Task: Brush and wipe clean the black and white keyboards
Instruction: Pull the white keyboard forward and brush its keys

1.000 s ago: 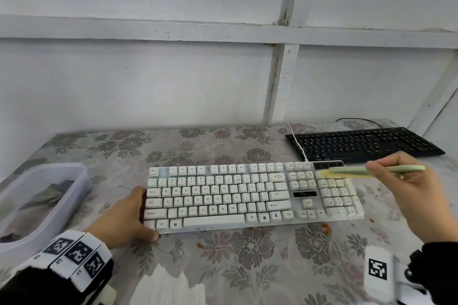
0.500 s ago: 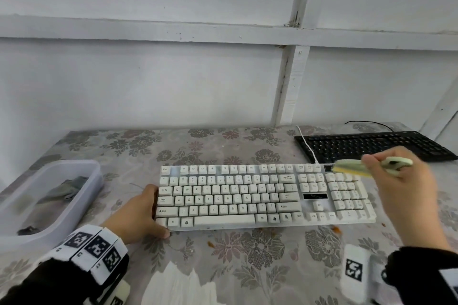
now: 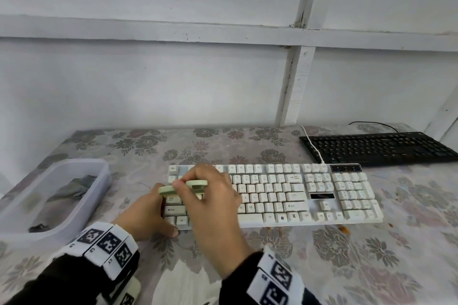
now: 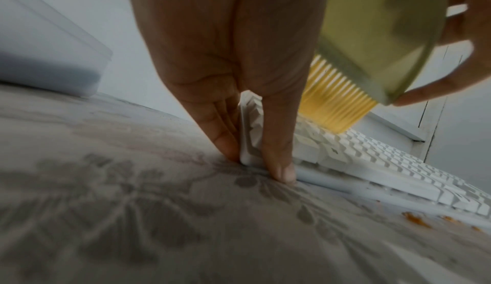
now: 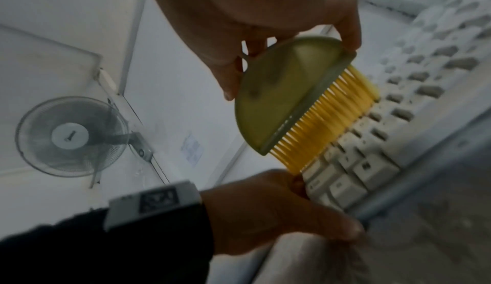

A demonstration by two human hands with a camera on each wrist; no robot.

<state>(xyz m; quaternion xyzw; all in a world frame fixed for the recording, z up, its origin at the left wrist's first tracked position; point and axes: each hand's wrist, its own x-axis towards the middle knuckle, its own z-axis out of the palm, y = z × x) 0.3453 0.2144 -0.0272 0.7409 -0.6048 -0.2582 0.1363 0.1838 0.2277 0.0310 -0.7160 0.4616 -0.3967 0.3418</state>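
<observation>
The white keyboard [image 3: 297, 193] lies across the middle of the flowered table, and the black keyboard [image 3: 376, 147] sits behind it at the far right. My left hand [image 3: 153, 215] grips the white keyboard's front left corner [image 4: 248, 154], thumb on the front edge and fingers on the left side. My right hand [image 3: 198, 190] holds a pale green brush [image 3: 166, 189] over the keyboard's left end. Its yellow bristles [image 5: 326, 120] point down at the leftmost keys and look blurred. My right hand hides the keys under it.
A translucent plastic tub [image 3: 99, 181] holding a grey cloth stands at the left. White tissue [image 3: 183, 285] lies at the table's front edge. Orange crumbs [image 3: 344, 230] sit by the white keyboard's front right. A wall runs along the table's back edge.
My right hand has carried the brush from above the number pad leftward to the keyboard's left end. My left hand has kept its hold on the corner.
</observation>
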